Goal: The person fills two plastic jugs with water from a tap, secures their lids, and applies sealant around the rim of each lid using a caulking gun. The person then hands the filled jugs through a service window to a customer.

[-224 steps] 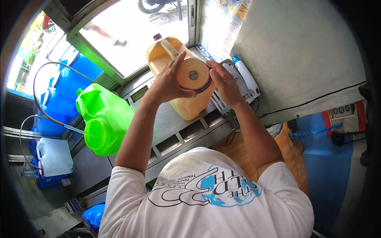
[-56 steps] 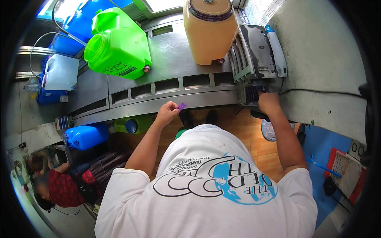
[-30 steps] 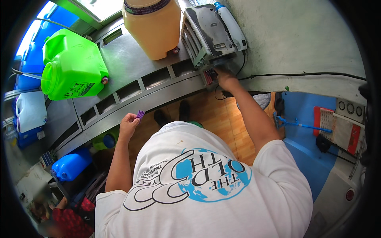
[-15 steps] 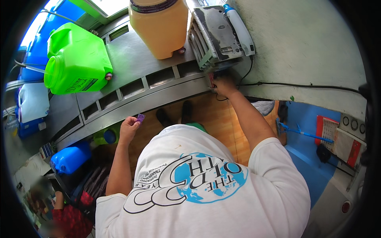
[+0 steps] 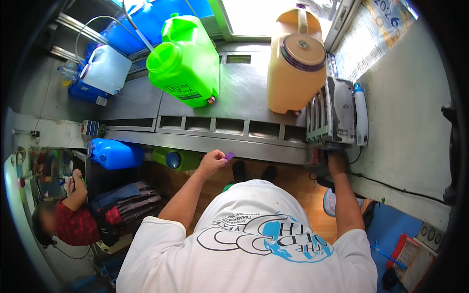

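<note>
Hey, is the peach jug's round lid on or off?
On: the round lid sits atop the peach jug, a purple band around its edge.

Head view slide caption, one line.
Left hand pinches a purple strip; right hand by the grey unit beside the peach jug.

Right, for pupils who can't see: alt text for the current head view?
The person's left hand pinches a purple strip; the right hand is at a grey unit's near end. Beyond, a green jug and a peach jug stand on a metal counter.
</note>
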Tool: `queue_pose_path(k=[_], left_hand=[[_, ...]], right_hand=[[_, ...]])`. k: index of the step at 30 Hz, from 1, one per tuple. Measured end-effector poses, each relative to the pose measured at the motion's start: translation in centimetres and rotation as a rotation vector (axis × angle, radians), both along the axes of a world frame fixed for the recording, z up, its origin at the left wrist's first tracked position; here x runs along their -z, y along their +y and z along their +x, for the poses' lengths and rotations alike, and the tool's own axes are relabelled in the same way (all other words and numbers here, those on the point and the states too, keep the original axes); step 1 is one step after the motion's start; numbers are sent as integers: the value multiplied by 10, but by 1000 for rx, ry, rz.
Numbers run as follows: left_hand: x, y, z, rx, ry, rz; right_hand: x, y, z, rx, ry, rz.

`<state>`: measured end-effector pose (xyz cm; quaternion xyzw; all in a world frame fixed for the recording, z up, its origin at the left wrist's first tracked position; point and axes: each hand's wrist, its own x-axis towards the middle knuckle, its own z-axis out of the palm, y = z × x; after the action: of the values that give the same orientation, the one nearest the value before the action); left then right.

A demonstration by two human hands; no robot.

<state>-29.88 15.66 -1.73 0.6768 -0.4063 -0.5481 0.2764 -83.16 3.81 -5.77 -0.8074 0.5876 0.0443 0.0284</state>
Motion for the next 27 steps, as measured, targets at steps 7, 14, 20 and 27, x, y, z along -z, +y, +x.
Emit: queue_pose_path(k=[7,14,20,27], left_hand=[[-4,-15,1,-71,48,-23],[-21,-13,18,-228,175,19],[-26,-13,37,-336,227,-50],[-44,-31,66,-404,242,-144]], right_hand=[[-11,-7,0,148,-60,-48],[-5,-9,-10,206,-63,87],[-79,16,18,64,-293,114],[-152,17,75,45,-493,350]])
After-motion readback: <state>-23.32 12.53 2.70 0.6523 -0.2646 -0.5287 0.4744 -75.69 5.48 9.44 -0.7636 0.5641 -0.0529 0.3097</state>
